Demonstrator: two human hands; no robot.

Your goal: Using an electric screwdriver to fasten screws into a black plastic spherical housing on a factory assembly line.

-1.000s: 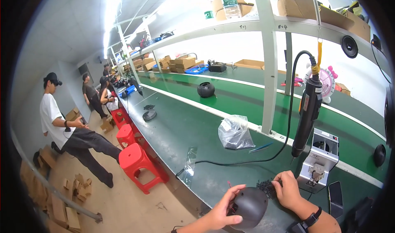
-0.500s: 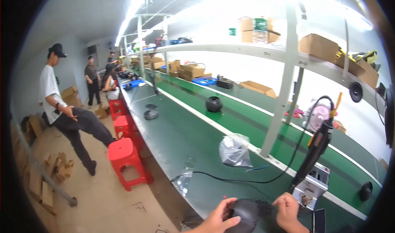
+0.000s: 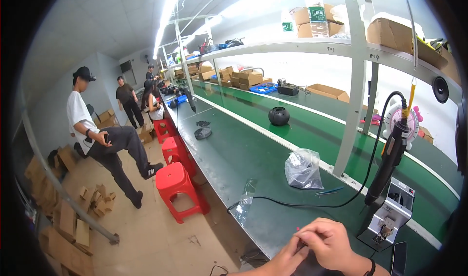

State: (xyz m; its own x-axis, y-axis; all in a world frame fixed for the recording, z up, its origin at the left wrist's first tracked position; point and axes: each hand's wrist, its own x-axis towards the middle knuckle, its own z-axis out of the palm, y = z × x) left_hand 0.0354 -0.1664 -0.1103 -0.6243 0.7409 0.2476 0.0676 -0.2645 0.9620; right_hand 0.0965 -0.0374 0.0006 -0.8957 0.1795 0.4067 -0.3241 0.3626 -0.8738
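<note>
At the near edge of the bench, my left hand (image 3: pixel 288 257) and my right hand (image 3: pixel 327 244) meet. The left is closed at the side of a dark rounded part (image 3: pixel 308 265), of which only a patch shows between the hands. My right fingers are pinched together over it, touching the left fingertips; whatever they hold is hidden. Right of the hands, a black electric screwdriver (image 3: pixel 390 160) hangs from a yellow cord, beside a silver screw-feeder box (image 3: pixel 390 215). Part of a dark flat phone-like object (image 3: pixel 399 257) lies in front of the box.
A clear bag of dark parts (image 3: pixel 303 171) and blue tweezers (image 3: pixel 330 191) lie ahead, with a black cable (image 3: pixel 292 205) across the bench. A black ball-shaped housing (image 3: pixel 279 116) sits on the green belt (image 3: pixel 234 103). Red stools (image 3: pixel 176 178) and several people stand left.
My right hand has moved left from beside the small dark pieces to meet my left hand. The rounded part is now mostly covered. The view has shifted slightly.
</note>
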